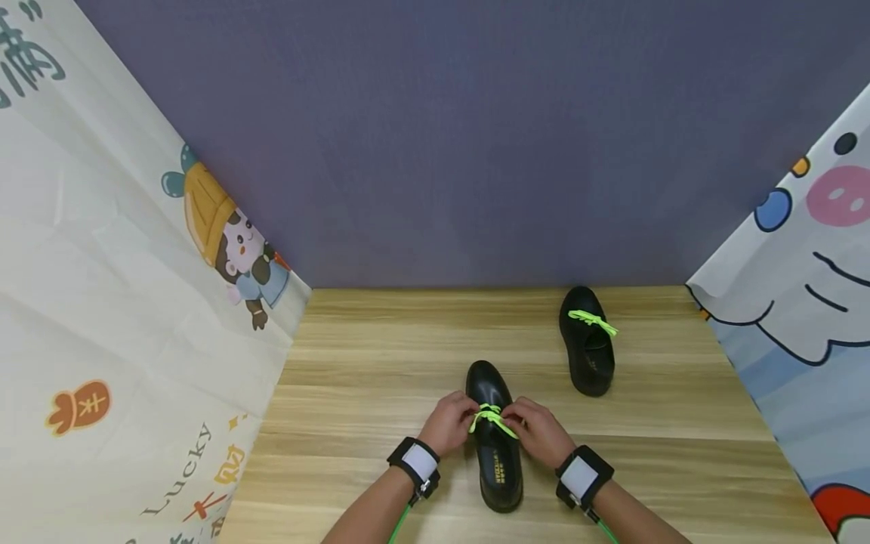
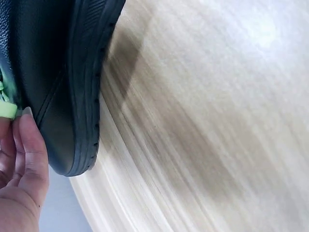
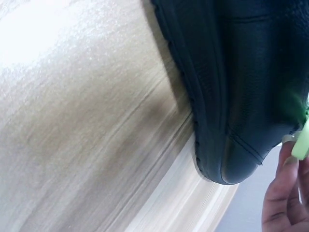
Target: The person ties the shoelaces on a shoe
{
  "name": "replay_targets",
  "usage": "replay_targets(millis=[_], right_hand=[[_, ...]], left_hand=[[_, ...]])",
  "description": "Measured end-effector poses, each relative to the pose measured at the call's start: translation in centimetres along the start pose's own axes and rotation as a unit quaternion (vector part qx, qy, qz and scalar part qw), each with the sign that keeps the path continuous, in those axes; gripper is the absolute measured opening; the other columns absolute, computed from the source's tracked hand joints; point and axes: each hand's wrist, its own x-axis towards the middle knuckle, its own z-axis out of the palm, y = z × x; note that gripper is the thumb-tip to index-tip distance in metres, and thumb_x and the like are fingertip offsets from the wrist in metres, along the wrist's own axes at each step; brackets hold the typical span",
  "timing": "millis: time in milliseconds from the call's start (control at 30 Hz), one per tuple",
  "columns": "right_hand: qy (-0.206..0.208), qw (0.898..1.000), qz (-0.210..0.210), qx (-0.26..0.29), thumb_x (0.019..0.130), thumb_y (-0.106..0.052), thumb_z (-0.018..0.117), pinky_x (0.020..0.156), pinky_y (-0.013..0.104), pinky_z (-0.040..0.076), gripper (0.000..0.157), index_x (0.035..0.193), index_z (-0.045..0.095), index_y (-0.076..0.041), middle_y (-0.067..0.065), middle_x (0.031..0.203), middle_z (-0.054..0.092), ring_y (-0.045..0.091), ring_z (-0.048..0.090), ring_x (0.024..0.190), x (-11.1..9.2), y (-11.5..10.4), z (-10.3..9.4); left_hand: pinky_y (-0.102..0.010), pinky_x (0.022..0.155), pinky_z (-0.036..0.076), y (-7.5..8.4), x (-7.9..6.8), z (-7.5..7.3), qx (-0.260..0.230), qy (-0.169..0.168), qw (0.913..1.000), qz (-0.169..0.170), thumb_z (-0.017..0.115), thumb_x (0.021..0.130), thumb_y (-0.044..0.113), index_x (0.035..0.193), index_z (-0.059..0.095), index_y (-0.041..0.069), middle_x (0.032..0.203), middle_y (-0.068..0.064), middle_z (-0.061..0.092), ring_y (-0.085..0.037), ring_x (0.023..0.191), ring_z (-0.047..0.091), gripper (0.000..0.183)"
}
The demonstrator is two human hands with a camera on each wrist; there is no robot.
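Observation:
A black leather shoe lies on the wooden tabletop, toe pointing away from me. Across its instep runs a bright yellow-green shoelace, crossed in the middle with a strand out to each side. On the left side of the shoe, my left hand pinches one part of the lace; the left wrist view shows the lace at its fingertips. From the other side my right hand pinches another part, and in the right wrist view that flat lace lies between thumb and finger.
The other black shoe, with its own yellow-green lace tied across the top, stands farther back to the right. The wooden tabletop meets a dark blue-grey panel at the back. Printed cloths hang at left and right.

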Motion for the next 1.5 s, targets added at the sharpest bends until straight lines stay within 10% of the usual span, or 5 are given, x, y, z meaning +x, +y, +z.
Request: replay_targets(millis=[733, 1100, 1500], right_hand=[[-0.009, 0.998, 0.062, 0.028, 0.089, -0.008, 0.075, 0.066, 0.024, 0.047, 0.008, 0.093, 0.070, -0.013, -0.010, 0.087, 0.059, 0.004, 0.053, 0.076, 0.1, -0.5, 0.1], [-0.001, 0.997, 0.068, 0.027, 0.087, -0.006, 0.077, 0.064, 0.023, 0.049, 0.014, 0.094, 0.069, -0.014, -0.011, 0.086, 0.057, 0.002, 0.054, 0.075, 0.1, -0.6, 0.4], [-0.012, 0.995, 0.084, 0.049, 0.084, -0.010, 0.081, 0.063, 0.023, 0.049, 0.021, 0.097, 0.065, -0.010, -0.005, 0.086, 0.060, 0.003, 0.054, 0.074, -0.2, -0.8, 0.2]], left_hand=[[-0.022, 0.064, 0.050, 0.1, -0.6, 0.9, -0.096, 0.085, 0.9895, -0.067, 0.061, 0.098, 0.004, 0.093, 0.061, 0.004, 0.081, -0.006, 0.072, -0.010, 0.074, 0.066, 0.005], [-0.031, 0.057, 0.056, 0.7, -1.0, 1.4, -0.233, 0.108, 0.9571, -0.134, 0.049, 0.104, 0.001, 0.099, 0.047, -0.002, 0.078, -0.018, 0.071, -0.027, 0.065, 0.071, 0.005], [-0.029, 0.060, 0.056, 1.1, -1.1, 1.0, -0.268, 0.071, 0.9421, -0.188, 0.072, 0.094, 0.017, 0.130, 0.041, -0.002, 0.081, -0.006, 0.073, -0.007, 0.068, 0.065, 0.051]])
